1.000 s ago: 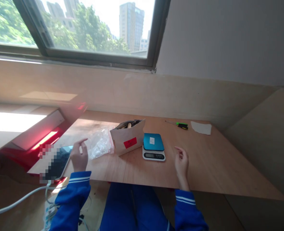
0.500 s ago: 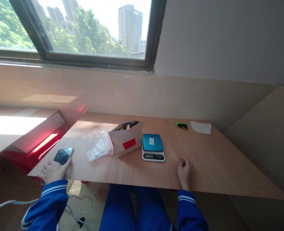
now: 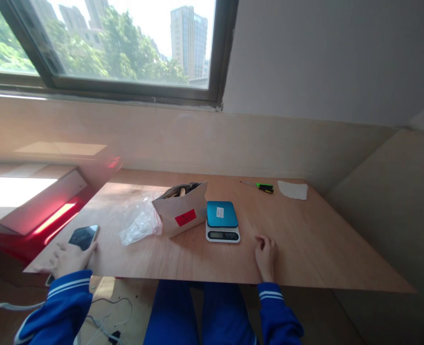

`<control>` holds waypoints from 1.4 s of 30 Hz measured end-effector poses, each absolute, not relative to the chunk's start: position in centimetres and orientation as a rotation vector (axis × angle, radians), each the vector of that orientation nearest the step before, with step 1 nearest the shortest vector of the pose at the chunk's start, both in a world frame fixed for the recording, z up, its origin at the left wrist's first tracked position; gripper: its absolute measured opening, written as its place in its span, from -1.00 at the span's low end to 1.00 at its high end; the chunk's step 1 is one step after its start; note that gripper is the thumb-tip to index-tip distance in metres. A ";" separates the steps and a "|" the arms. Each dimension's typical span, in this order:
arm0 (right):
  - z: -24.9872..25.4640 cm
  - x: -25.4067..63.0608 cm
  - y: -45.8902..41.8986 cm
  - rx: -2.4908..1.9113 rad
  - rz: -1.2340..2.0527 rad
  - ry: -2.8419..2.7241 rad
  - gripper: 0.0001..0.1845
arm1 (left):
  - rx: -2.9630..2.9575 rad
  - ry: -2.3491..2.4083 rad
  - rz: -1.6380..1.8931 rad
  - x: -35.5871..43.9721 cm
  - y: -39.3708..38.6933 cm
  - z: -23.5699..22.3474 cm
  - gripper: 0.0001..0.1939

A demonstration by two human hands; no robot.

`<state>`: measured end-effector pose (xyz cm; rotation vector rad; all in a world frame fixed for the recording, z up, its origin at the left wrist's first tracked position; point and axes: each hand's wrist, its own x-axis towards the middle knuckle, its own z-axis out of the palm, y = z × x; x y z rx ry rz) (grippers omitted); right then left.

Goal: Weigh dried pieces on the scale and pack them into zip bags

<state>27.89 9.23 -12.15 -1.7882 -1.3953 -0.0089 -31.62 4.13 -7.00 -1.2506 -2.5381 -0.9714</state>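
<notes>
Slanting lengthwise, phone (image 3: 83, 236) under left hand (image 3: 69, 259), far end rightward

Desk (image 3: 323, 244): flat wood-grained top, brightest toward its far left corner.
Phone (image 3: 83, 235): lies near the near left corner, partly covered by the left hand (image 3: 68, 259).
Clear plastic bag (image 3: 138, 224): crumpled, toward the left edge.
Paper bag (image 3: 178, 206): upright, open-topped, left of centre; red label (image 3: 185, 218) on its front.
Scale (image 3: 222, 222): blue platform, just right of the paper bag, display facing the near edge.
Slim-shafted tool (image 3: 265, 188): green and black handle, near the far edge.
White sheet (image 3: 293, 190): near the far right corner.
Right hand (image 3: 265, 254): fingers curled, beside the near edge.
</notes>
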 end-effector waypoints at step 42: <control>-12.1 27.8 9.0 -1.841 -0.166 -1.505 -0.65 | -1.652 -2.479 -0.830 -15.6 6.0 -8.9 -0.54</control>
